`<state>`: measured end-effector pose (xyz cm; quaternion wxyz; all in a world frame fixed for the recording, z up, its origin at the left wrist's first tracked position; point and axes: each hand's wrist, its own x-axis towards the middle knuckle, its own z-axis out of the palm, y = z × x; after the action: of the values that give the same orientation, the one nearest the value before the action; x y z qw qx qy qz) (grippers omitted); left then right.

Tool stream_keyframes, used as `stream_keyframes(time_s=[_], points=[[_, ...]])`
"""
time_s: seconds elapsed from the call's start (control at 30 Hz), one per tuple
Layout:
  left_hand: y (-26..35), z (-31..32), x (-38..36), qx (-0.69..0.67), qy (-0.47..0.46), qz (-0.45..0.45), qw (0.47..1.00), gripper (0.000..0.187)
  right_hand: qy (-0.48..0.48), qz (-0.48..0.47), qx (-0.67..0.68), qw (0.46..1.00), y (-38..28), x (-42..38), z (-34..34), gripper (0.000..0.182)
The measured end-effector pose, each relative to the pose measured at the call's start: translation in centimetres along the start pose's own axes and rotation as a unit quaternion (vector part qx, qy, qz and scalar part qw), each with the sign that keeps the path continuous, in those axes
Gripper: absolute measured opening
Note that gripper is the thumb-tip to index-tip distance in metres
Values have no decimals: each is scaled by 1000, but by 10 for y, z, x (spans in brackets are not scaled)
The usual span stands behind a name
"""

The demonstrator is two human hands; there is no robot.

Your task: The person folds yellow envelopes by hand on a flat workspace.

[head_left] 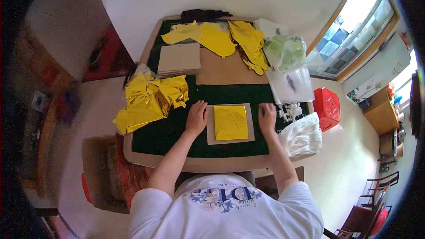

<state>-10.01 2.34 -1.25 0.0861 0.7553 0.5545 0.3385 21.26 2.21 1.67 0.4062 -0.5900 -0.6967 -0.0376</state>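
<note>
We see the worktop (177,139), green-covered, with a heap of gold foil (148,99) at left and a stack of card sheets (179,59) behind. Centre: a card (211,128) with a folded gold foil piece (230,122) lying on it. Left hand (196,117) lies flat beside the card, fingers released; right hand (267,117) likewise, probably empty. We judge it the packing step: next, bag it from the plastic bags (302,136).

Both arms extended forward; left hand (196,117) flat, palm down; right hand (267,117) flat, fingers loosely curled.
</note>
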Motion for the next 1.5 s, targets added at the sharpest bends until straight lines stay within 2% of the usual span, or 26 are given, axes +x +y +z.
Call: stream_keyframes(time_s=[0.03, 0.07, 0.1, 0.13, 0.23, 0.3, 0.37, 0.43, 0.5, 0.53, 0.63, 0.7, 0.73, 0.8, 0.87, 0.93, 1.0, 1.03, 1.07, 1.13, 1.17, 1.23, 1.37, 1.43, 1.5], points=[[-7, 9, -2, -16, 29, 21, 999, 33, 8, 20, -12, 1000, 14, 10, -4, 10], [-7, 9, -4, -21, 23, 22, 999, 33, -4, 48, -80, 996, 34, 21, -7, 9], [-5, 5, -3, -30, 8, -4, 1000, 33, 7, 91, -77, 993, 47, 34, -12, 10], [-3, 3, -1, -39, -5, -30, 999, 33, 38, 63, -128, 989, 53, 47, -23, 10], [-3, 4, 2, -52, -9, -42, 998, 33, 45, 44, -125, 990, 70, 68, -23, 11], [-4, 5, 1, -52, -7, -48, 998, 33, -21, 86, 38, 995, 60, 65, -3, 11], [-4, 4, 6, -86, -20, -50, 995, 33, -63, 71, 26, 995, 14, 53, -9, 12], [-7, 7, 7, -67, -4, -23, 997, 33, -67, 63, 28, 995, 18, 52, -2, 14], [-9, 10, 7, -59, 4, -2, 998, 32, 25, 47, -68, 996, 50, 53, 2, 18], [-8, 10, 6, -58, 3, -1, 998, 32, 44, 98, -131, 986, 61, 58, -1, 19], [-8, 8, 9, -54, 0, -7, 999, 32, 56, 109, -157, 980, 87, 69, 3, 19], [-3, 3, 14, -95, -44, -67, 992, 32, -129, 86, -136, 978, 90, 68, 18, 20], [-1, 2, 22, -94, -40, -66, 993, 32, -67, 52, -42, 995, 71, 63, 23, 19], [1, -2, 49, -87, 13, 10, 996, 32, -111, -20, 23, 993, 34, 61, 27, 17], [0, -11, 88, -55, 41, 36, 997, 32, -95, -70, 51, 992, 31, 58, 50, 23], [-9, -18, 126, -21, 67, 61, 996, 33, -118, -79, 27, 990, 26, 65, 61, 29], [-23, -23, 162, 89, 36, 58, 994, 34, -122, -91, 19, 988, 24, 67, 62, 31], [-31, -26, 181, 100, -34, 11, 994, 41, -130, -100, 7, 986, 25, 68, 64, 34], [-39, -29, 200, 102, -28, 14, 994, 41, -125, -104, 6, 987, 27, 68, 66, 34], [-54, -29, 233, 199, -112, -46, 972, 45, -137, -94, -8, 986, 31, 65, 69, 38], [-60, -28, 246, 201, -107, -43, 973, 45, -132, -97, -8, 986, 34, 64, 71, 38], [-66, -28, 271, 203, -171, -82, 961, 47, -153, -84, -22, 984, 28, 66, 68, 39], [-64, -20, 306, 208, -174, -61, 961, 48, -152, -83, -28, 984, 23, 68, 64, 40], [-69, -6, 320, 264, -248, -106, 926, 54, -154, -77, -19, 985, 26, 68, 66, 40], [-76, 12, 336, 267, -249, -118, 923, 56, -160, -84, -17, 983, 27, 69, 66, 41]])
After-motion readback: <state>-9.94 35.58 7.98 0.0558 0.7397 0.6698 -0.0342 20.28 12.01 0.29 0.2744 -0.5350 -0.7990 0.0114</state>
